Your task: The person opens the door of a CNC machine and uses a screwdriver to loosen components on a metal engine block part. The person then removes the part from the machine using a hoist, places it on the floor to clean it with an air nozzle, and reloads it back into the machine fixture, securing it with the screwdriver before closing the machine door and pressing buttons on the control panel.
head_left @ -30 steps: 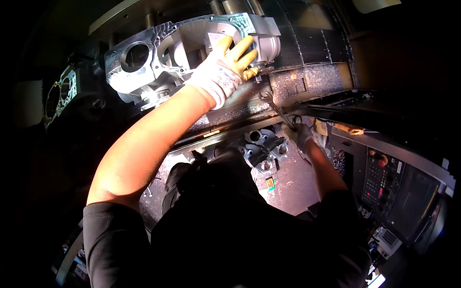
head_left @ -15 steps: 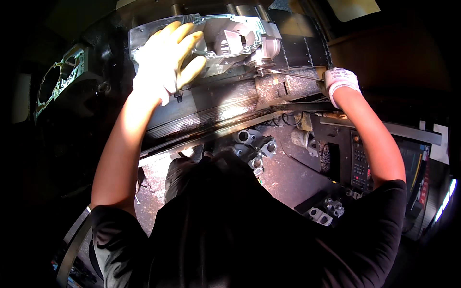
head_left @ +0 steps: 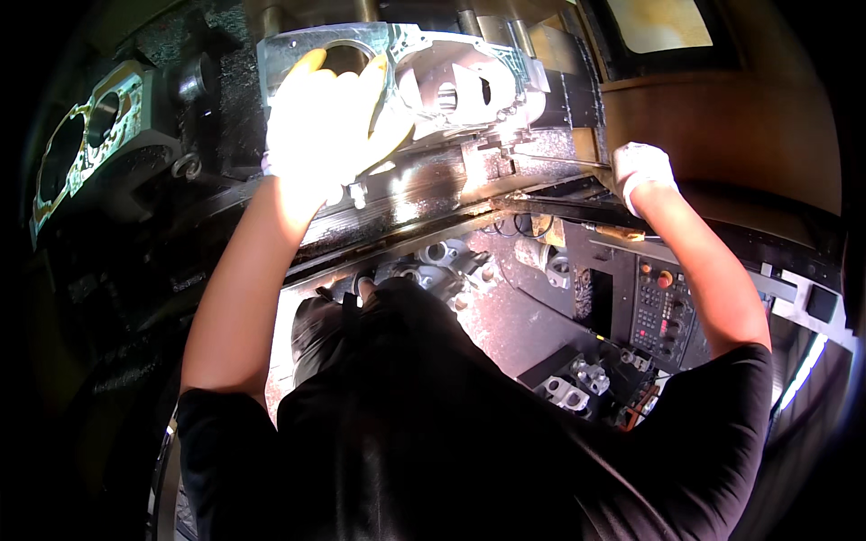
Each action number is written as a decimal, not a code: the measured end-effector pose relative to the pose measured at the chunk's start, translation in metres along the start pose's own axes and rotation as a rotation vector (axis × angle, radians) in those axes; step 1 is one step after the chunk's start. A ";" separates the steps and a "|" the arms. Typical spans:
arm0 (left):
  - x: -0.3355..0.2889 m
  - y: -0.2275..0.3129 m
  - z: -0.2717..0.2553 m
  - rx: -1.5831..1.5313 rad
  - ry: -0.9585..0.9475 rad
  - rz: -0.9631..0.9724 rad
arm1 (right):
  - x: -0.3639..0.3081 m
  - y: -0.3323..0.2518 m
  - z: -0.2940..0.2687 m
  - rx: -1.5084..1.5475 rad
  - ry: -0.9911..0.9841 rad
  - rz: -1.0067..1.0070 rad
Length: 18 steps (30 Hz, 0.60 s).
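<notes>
A silvery cast-metal housing (head_left: 456, 56) with large round openings is mounted at the far side. My left hand (head_left: 327, 122), in a pale glove with yellowish fingers, rests on its left part with fingers spread and holds nothing. Strong light washes out part of that glove. My right hand (head_left: 642, 167), in a white glove, is closed round the right end of a long, thin wrench (head_left: 561, 160). Its other end meets a bolt or clamp fitting (head_left: 507, 151) just below the housing's near edge. The exact jaw fit is too small to make out.
A second casting (head_left: 135, 108) with a wet, greenish face stands at the left. Below are several loose metal parts (head_left: 442, 257), with more parts (head_left: 568, 392) on a dark tray. A control panel (head_left: 663, 311) with buttons stands at the right, beneath my right forearm. A metal rail runs before me.
The whole view has shifted, with the housing now further right in the picture. My left hand stays on the housing, its fingers slightly rearranged. My right hand still grips the wrench.
</notes>
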State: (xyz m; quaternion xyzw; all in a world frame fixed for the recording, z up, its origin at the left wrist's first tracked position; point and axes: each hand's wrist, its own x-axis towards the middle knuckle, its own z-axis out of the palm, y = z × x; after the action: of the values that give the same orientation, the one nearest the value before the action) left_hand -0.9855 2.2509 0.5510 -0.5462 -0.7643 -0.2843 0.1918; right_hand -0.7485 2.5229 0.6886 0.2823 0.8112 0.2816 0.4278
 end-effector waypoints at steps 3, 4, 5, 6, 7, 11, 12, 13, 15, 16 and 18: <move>0.001 0.000 0.001 -0.048 -0.047 -0.036 | 0.011 0.005 0.003 -0.008 -0.054 0.052; 0.002 -0.001 0.001 -0.037 -0.046 -0.023 | 0.016 0.005 0.004 -0.011 -0.033 0.067; 0.002 0.000 0.001 -0.022 -0.046 -0.019 | 0.020 0.006 0.005 -0.036 -0.015 0.053; 0.003 0.000 0.002 -0.014 -0.044 -0.011 | 0.023 0.006 0.005 -0.031 -0.027 0.047; 0.004 -0.001 0.002 -0.011 -0.064 -0.012 | 0.027 0.006 0.006 -0.025 -0.025 0.043; 0.005 -0.002 0.000 -0.007 -0.112 -0.022 | 0.028 0.006 0.004 0.004 -0.021 -0.004; 0.005 -0.002 0.000 -0.033 -0.106 -0.022 | 0.026 0.007 0.003 0.026 -0.031 -0.022; 0.006 -0.002 0.001 -0.023 -0.090 -0.003 | 0.025 0.009 0.005 0.064 -0.002 -0.040; 0.007 -0.002 0.002 -0.041 0.032 0.024 | 0.029 0.013 0.012 0.054 0.029 -0.042; 0.007 -0.002 0.002 -0.034 0.012 0.029 | 0.032 0.015 0.020 0.069 0.061 -0.064; 0.008 -0.002 0.005 -0.066 0.029 0.043 | 0.050 0.025 0.040 0.122 -0.014 -0.063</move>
State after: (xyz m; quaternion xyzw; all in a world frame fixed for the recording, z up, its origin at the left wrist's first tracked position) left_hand -0.9902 2.2596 0.5516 -0.5644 -0.7396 -0.3132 0.1906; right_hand -0.7326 2.5832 0.6599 0.2842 0.8323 0.2157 0.4243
